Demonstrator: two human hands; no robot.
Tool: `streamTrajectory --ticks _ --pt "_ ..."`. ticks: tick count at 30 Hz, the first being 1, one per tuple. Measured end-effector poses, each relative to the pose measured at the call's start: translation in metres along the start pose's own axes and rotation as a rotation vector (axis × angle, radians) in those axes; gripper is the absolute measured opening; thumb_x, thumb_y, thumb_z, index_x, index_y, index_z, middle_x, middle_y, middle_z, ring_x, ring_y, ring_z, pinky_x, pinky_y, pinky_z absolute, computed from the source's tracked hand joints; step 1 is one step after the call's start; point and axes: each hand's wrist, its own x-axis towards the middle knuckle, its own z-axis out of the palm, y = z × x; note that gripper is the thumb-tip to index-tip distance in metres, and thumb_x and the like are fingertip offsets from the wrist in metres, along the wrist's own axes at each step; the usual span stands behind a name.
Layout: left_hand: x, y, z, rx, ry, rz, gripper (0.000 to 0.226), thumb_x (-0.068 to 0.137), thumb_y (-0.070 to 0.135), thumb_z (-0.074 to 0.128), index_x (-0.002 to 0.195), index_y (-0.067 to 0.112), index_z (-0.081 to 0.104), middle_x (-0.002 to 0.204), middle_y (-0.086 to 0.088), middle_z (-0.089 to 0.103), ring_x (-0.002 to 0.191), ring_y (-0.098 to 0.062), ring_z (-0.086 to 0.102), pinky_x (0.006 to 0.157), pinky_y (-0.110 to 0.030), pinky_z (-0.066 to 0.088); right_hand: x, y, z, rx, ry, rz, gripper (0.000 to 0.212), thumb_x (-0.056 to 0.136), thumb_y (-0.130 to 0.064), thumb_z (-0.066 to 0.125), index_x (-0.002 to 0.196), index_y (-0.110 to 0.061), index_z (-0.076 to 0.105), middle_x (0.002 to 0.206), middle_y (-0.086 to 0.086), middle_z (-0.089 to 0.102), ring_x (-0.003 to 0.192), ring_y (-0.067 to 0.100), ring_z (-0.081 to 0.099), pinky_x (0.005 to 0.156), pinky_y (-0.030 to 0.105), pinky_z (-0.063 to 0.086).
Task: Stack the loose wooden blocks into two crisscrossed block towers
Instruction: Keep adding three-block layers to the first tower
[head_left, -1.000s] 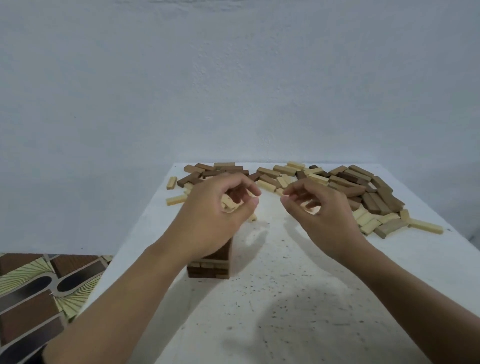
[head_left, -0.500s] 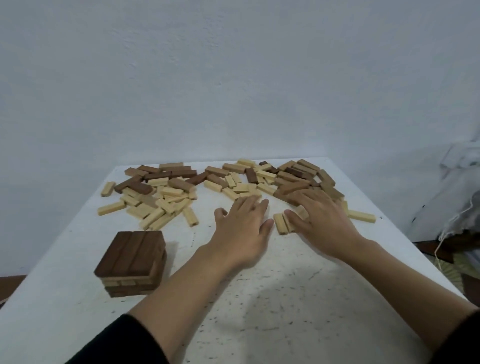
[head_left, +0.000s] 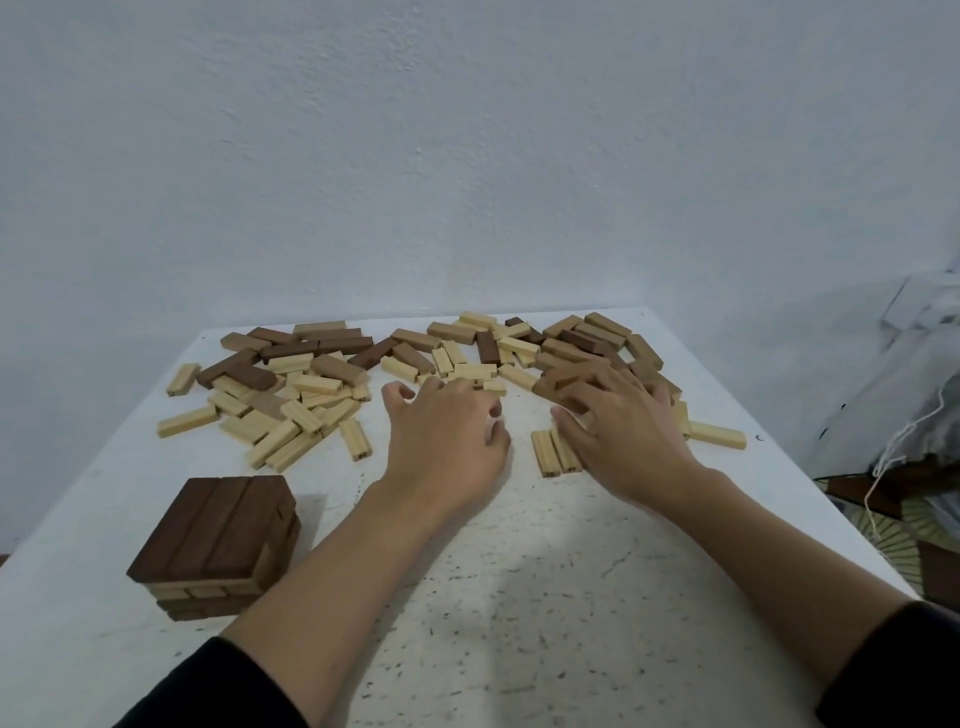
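Observation:
A short crisscrossed tower (head_left: 208, 540) stands at the table's front left, with three dark blocks on top, a pale layer under them and dark blocks below. Loose pale and brown blocks (head_left: 291, 395) lie scattered across the far half of the table. My left hand (head_left: 447, 441) reaches into the pale blocks (head_left: 475, 371) at the middle, fingers bent down; its fingertips are hidden. My right hand (head_left: 623, 431) lies spread over brown blocks (head_left: 566, 382) on the right. Two pale blocks (head_left: 553, 452) lie side by side next to its thumb.
The white speckled table (head_left: 519, 597) ends against a pale wall at the back. Its right edge runs close past a lone pale block (head_left: 717, 434). Off that edge are grey cloth and a white cord (head_left: 893, 452).
The view swung right from the tower to the block pile. Both hands left the tower and came down on the loose blocks. Since half a second ago, my left fingers have bent.

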Motion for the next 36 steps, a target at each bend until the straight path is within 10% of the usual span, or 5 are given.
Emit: streamTrajectory --ticks 10,16,24,36 --pt "0.048 0.011 0.001 -0.104 0.083 -0.071 0.015 0.094 0.038 0.055 0.085 0.031 0.064 0.073 0.013 0.054 0.083 -0.014 0.055 0.084 -0.04 0.025 0.002 0.009 0.007 0.163 0.091 -0.087 0.02 0.098 -0.033 0.054 0.092 -0.024 0.071 0.101 -0.017 0.065 0.102 0.009 0.059 0.094 0.038 0.035" --pt "0.064 0.02 0.025 -0.216 -0.149 0.03 0.027 0.098 0.048 0.05 0.117 0.033 0.065 0.112 0.005 0.054 0.115 -0.021 0.047 0.101 -0.058 0.038 0.014 0.017 -0.001 0.288 0.19 0.015 0.032 0.092 -0.039 0.043 0.104 -0.036 0.072 0.102 -0.019 0.066 0.101 0.005 0.058 0.091 0.043 0.049" --pt "0.05 0.019 0.031 -0.056 -0.06 0.108 0.026 0.095 0.048 0.056 0.114 0.033 0.067 0.116 0.008 0.051 0.115 -0.02 0.045 0.099 -0.051 0.026 0.032 0.026 -0.008 0.086 -0.01 0.013 0.036 0.099 -0.027 0.05 0.134 -0.034 0.058 0.14 -0.016 0.052 0.133 0.01 0.039 0.098 0.042 0.03" --pt "0.054 0.018 0.021 0.042 -0.088 0.149 0.029 0.098 0.057 0.053 0.11 0.033 0.065 0.124 0.008 0.051 0.12 -0.018 0.041 0.1 -0.052 0.024 0.035 0.028 -0.003 0.135 0.096 -0.038 0.032 0.099 -0.019 0.06 0.129 -0.028 0.064 0.127 -0.009 0.063 0.127 0.018 0.049 0.096 0.047 0.034"
